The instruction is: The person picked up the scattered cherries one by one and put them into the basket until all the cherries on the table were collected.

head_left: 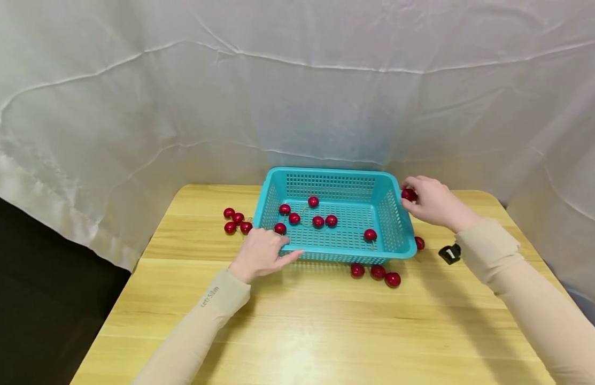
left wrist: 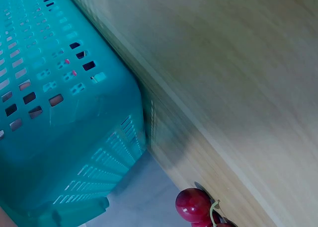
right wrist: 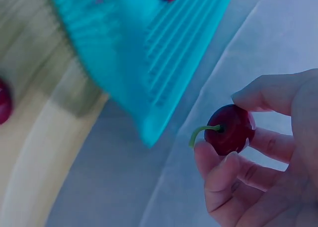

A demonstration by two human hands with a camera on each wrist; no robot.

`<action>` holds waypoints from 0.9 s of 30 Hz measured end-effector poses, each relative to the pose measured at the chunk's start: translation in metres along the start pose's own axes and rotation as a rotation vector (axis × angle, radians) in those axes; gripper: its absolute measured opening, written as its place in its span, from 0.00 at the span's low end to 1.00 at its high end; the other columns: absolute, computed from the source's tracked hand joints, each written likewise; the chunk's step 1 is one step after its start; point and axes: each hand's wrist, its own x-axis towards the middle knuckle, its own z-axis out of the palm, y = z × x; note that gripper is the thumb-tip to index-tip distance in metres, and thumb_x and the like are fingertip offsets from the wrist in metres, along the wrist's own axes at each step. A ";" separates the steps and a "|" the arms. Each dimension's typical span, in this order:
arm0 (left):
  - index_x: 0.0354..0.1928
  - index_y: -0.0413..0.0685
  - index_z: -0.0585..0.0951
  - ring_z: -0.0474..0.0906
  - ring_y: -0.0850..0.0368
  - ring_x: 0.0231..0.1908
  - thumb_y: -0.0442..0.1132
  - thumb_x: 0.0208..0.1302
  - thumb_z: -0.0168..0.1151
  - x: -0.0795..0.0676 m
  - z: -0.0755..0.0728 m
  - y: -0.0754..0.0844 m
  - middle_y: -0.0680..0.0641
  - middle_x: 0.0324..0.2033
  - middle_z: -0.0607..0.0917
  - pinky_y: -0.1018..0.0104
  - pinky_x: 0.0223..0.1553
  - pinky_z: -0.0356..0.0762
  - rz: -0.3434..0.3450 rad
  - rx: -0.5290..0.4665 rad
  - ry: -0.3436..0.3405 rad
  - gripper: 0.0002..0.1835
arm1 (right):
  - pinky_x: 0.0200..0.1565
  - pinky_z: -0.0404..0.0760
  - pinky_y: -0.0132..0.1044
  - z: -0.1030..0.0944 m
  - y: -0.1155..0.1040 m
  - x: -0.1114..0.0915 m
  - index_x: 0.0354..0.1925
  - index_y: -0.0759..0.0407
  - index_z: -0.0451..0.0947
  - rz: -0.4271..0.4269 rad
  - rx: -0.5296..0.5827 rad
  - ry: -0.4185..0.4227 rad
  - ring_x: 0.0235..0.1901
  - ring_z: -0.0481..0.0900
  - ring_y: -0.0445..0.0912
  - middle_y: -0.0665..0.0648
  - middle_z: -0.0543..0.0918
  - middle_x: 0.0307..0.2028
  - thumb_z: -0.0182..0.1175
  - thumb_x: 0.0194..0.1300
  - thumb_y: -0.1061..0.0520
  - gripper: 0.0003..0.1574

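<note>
A turquoise plastic basket [head_left: 335, 253] with slotted walls stands on the wooden table, several red cherries [head_left: 318, 222] spread over its floor. My left hand [head_left: 262, 251] grips the rim at its near left corner, thumb stretched along the front side. In the left wrist view, the basket's outer wall [left wrist: 99, 117] fills the left side. Just outside the right rim, my right hand [head_left: 431, 200] holds a dark red cherry [right wrist: 231, 130] between thumb and fingers. Its short green stem [right wrist: 198, 131] points away from the palm in the right wrist view.
Left of the basket lies a cluster of cherries [head_left: 230, 228]. Three more cherries [head_left: 378, 272] sit along its front right side, and another cherry [head_left: 419, 243] by the right corner. A small black clip-like object [head_left: 450, 254] is near the right sleeve. Pale fabric [head_left: 326, 107] hangs behind the table.
</note>
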 end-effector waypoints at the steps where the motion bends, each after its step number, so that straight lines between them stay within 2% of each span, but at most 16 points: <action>1: 0.14 0.58 0.56 0.43 0.66 0.13 0.66 0.67 0.54 0.000 0.000 0.000 0.59 0.11 0.50 0.74 0.18 0.39 0.001 0.002 -0.002 0.32 | 0.37 0.82 0.49 0.000 -0.006 0.004 0.49 0.69 0.78 0.000 0.004 -0.016 0.34 0.79 0.53 0.66 0.83 0.40 0.62 0.65 0.60 0.16; 5: 0.14 0.58 0.55 0.43 0.66 0.12 0.65 0.66 0.57 0.001 0.001 0.001 0.59 0.11 0.50 0.74 0.18 0.39 0.005 0.004 -0.008 0.32 | 0.41 0.84 0.51 0.005 -0.027 0.022 0.49 0.68 0.77 -0.040 0.017 -0.056 0.37 0.80 0.54 0.67 0.83 0.43 0.62 0.66 0.60 0.16; 10: 0.14 0.58 0.56 0.43 0.67 0.12 0.67 0.69 0.51 0.002 0.002 0.000 0.60 0.11 0.50 0.74 0.18 0.38 0.020 0.010 0.010 0.32 | 0.40 0.83 0.50 0.018 -0.049 0.045 0.46 0.66 0.77 -0.122 0.020 -0.078 0.36 0.78 0.53 0.63 0.82 0.40 0.60 0.67 0.60 0.12; 12: 0.14 0.58 0.56 0.43 0.67 0.12 0.67 0.69 0.51 0.002 0.002 0.000 0.60 0.11 0.50 0.74 0.18 0.38 0.023 0.014 0.017 0.32 | 0.41 0.83 0.48 0.024 -0.058 0.053 0.46 0.65 0.77 -0.136 0.024 -0.095 0.35 0.78 0.51 0.62 0.82 0.39 0.61 0.67 0.60 0.11; 14: 0.13 0.58 0.57 0.43 0.67 0.12 0.66 0.66 0.56 0.002 0.002 0.000 0.60 0.11 0.50 0.74 0.17 0.38 0.020 0.011 0.017 0.32 | 0.41 0.82 0.47 0.030 -0.067 0.060 0.46 0.65 0.77 -0.138 0.025 -0.124 0.34 0.77 0.50 0.61 0.82 0.39 0.61 0.68 0.59 0.12; 17: 0.13 0.58 0.59 0.45 0.67 0.11 0.65 0.66 0.57 0.001 0.002 0.000 0.60 0.10 0.51 0.74 0.17 0.40 0.010 0.014 0.003 0.31 | 0.41 0.82 0.46 0.039 -0.080 0.069 0.50 0.64 0.77 -0.142 0.027 -0.177 0.35 0.77 0.49 0.62 0.82 0.42 0.60 0.68 0.58 0.14; 20: 0.13 0.58 0.61 0.47 0.67 0.10 0.65 0.66 0.56 0.000 0.002 -0.001 0.60 0.10 0.52 0.75 0.16 0.41 0.001 0.020 -0.014 0.31 | 0.46 0.82 0.48 0.044 -0.092 0.075 0.55 0.64 0.76 -0.157 0.031 -0.211 0.39 0.79 0.51 0.63 0.82 0.48 0.59 0.70 0.55 0.19; 24: 0.13 0.57 0.64 0.51 0.66 0.09 0.65 0.66 0.57 -0.001 0.003 -0.002 0.60 0.10 0.54 0.75 0.15 0.44 0.002 0.015 -0.021 0.30 | 0.55 0.81 0.54 0.044 -0.100 0.077 0.61 0.62 0.74 -0.156 0.047 -0.211 0.49 0.82 0.55 0.63 0.82 0.58 0.58 0.72 0.50 0.25; 27: 0.13 0.57 0.65 0.51 0.66 0.09 0.65 0.66 0.57 -0.002 0.002 -0.003 0.60 0.09 0.55 0.75 0.15 0.43 -0.002 0.014 -0.020 0.30 | 0.58 0.80 0.55 0.043 -0.103 0.078 0.63 0.61 0.74 -0.153 0.045 -0.209 0.53 0.82 0.57 0.63 0.81 0.60 0.59 0.73 0.49 0.27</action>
